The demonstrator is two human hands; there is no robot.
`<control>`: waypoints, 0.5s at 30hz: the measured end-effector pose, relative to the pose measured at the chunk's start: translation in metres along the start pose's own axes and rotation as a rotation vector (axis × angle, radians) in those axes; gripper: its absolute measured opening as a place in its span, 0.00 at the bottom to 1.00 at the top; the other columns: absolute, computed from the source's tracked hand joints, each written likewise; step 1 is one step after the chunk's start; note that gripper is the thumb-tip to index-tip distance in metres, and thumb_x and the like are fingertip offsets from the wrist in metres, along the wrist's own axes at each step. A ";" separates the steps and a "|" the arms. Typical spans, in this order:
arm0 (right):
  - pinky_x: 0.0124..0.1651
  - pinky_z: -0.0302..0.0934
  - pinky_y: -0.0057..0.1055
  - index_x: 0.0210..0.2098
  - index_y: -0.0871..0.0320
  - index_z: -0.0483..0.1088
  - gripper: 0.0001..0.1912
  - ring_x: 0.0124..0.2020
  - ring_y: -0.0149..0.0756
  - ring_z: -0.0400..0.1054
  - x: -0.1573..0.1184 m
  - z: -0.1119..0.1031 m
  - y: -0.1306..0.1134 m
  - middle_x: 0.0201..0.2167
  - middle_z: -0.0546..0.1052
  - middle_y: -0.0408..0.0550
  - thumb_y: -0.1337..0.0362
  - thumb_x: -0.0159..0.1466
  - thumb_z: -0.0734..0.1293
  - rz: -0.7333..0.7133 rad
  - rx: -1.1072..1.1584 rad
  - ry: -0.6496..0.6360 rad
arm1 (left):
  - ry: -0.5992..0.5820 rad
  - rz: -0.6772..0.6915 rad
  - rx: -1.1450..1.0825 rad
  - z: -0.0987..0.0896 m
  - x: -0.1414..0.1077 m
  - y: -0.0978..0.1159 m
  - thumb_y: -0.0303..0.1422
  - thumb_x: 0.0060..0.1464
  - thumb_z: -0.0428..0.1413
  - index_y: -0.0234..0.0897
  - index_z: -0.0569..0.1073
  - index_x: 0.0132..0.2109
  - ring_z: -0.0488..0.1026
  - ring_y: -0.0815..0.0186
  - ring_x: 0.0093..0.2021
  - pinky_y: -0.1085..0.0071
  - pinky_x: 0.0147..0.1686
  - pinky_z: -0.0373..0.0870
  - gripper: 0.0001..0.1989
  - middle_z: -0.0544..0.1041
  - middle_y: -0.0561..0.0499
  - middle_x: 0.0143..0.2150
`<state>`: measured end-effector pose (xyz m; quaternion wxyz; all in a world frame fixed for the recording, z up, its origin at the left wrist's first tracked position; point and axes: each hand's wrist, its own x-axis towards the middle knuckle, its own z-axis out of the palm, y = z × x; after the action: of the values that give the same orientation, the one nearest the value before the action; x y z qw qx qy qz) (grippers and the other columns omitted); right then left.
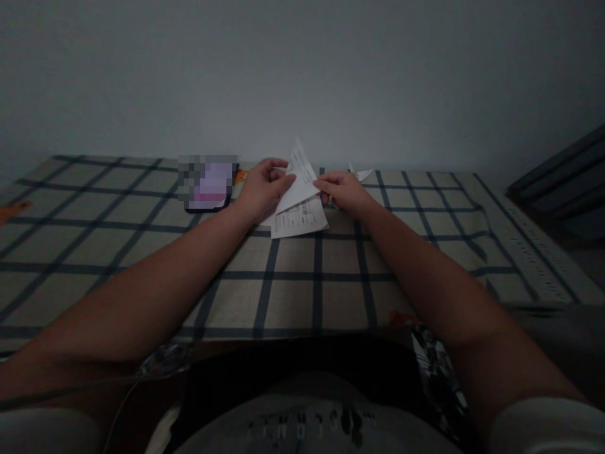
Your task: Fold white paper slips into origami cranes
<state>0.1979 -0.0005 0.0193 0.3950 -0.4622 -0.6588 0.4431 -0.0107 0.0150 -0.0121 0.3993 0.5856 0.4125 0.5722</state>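
Note:
Between my two hands a white sheet of printed paper (299,183) is folded to a pointed top and held above the table. My left hand (265,187) pinches its left side, thumb on the near face. On the right edge, the thumb and fingers of my right hand (344,190) are closed on the same paper. Below it shows a printed lower part (301,219) with dense text; whether it belongs to the same sheet I cannot tell. A phone (211,186) with a lit, partly blurred screen lies left of my left hand.
A checked cloth (293,302) covers the table, which meets a plain wall (302,75) at the back. Behind my right hand lies a small white paper piece (363,174). Dark slanted slats (562,180) stand at the far right.

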 end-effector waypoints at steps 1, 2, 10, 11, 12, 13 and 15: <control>0.26 0.54 0.25 0.32 0.62 0.75 0.09 0.21 0.25 0.58 0.000 0.000 0.000 0.18 0.68 0.37 0.67 0.69 0.69 0.009 0.001 0.005 | 0.004 0.037 0.073 -0.001 -0.001 0.002 0.28 0.49 0.65 0.39 0.75 0.50 0.71 0.70 0.28 0.73 0.29 0.68 0.19 0.76 0.53 0.35; 0.26 0.54 0.25 0.32 0.62 0.75 0.09 0.20 0.25 0.58 0.000 0.001 0.000 0.18 0.68 0.38 0.67 0.69 0.70 0.018 0.001 0.009 | 0.010 0.082 0.154 -0.002 -0.002 0.003 0.28 0.49 0.65 0.40 0.74 0.53 0.71 0.71 0.29 0.73 0.30 0.68 0.23 0.77 0.51 0.39; 0.25 0.52 0.24 0.26 0.60 0.69 0.15 0.19 0.23 0.57 -0.002 0.002 -0.004 0.16 0.68 0.37 0.66 0.70 0.71 -0.009 0.009 -0.004 | -0.203 0.246 0.470 -0.009 -0.010 0.010 0.46 0.51 0.68 0.37 0.76 0.62 0.79 0.59 0.44 0.62 0.46 0.76 0.34 0.81 0.40 0.55; 0.25 0.53 0.24 0.26 0.60 0.69 0.16 0.19 0.23 0.57 -0.002 0.002 -0.004 0.16 0.68 0.37 0.66 0.69 0.71 -0.020 0.006 -0.011 | -0.226 0.240 0.478 -0.009 -0.010 0.009 0.47 0.49 0.69 0.37 0.75 0.64 0.79 0.58 0.45 0.60 0.47 0.76 0.37 0.81 0.40 0.55; 0.25 0.53 0.23 0.26 0.60 0.69 0.16 0.19 0.23 0.58 -0.002 0.002 -0.003 0.16 0.68 0.37 0.66 0.69 0.71 -0.038 0.008 -0.023 | -0.237 0.231 0.485 -0.009 -0.010 0.009 0.47 0.47 0.70 0.37 0.74 0.65 0.79 0.57 0.45 0.59 0.48 0.76 0.40 0.81 0.40 0.54; 0.25 0.53 0.23 0.26 0.60 0.68 0.16 0.19 0.23 0.58 -0.001 0.002 -0.001 0.16 0.68 0.37 0.65 0.69 0.72 -0.057 0.014 -0.037 | -0.241 0.221 0.483 -0.009 -0.010 0.009 0.46 0.46 0.71 0.37 0.74 0.65 0.79 0.57 0.45 0.58 0.49 0.76 0.41 0.81 0.40 0.53; 0.25 0.53 0.23 0.26 0.60 0.68 0.16 0.20 0.23 0.59 0.001 0.003 0.003 0.17 0.68 0.36 0.64 0.68 0.72 -0.089 0.041 -0.061 | -0.243 0.194 0.426 -0.008 -0.010 0.009 0.44 0.48 0.70 0.36 0.73 0.66 0.80 0.56 0.45 0.57 0.49 0.76 0.40 0.82 0.41 0.49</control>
<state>0.1957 0.0006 0.0154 0.4035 -0.4106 -0.6811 0.4523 -0.0180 0.0025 -0.0065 0.2567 0.7576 0.4146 0.4338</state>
